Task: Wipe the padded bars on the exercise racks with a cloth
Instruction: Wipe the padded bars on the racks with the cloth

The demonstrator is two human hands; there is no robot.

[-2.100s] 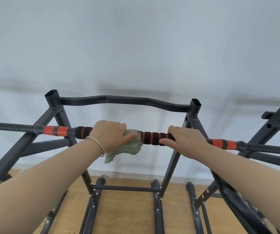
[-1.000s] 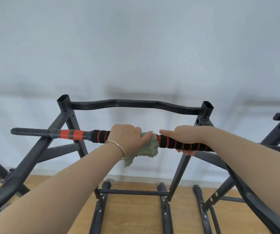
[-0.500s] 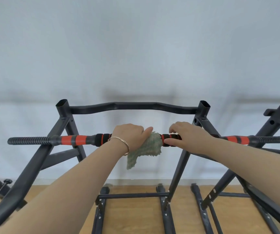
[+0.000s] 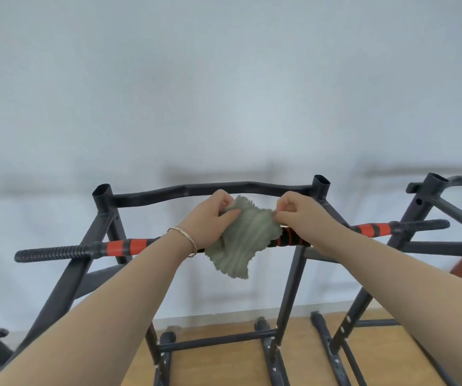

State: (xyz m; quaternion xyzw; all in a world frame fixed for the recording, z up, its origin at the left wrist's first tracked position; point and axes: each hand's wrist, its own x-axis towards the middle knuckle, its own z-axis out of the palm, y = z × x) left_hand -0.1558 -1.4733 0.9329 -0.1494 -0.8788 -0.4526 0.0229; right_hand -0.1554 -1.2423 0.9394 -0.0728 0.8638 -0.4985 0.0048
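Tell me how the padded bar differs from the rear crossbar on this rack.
The padded bar is banded red and black; the rear crossbar is plain black. The padded bar is straight and juts past the uprights; the rear crossbar is wavy and ends at them. Both lie horizontal.

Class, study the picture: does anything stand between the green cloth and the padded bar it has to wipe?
Nothing visible does. The left hand and right hand hold the cloth by its upper edge, and it hangs right in front of the padded bar, covering its middle.
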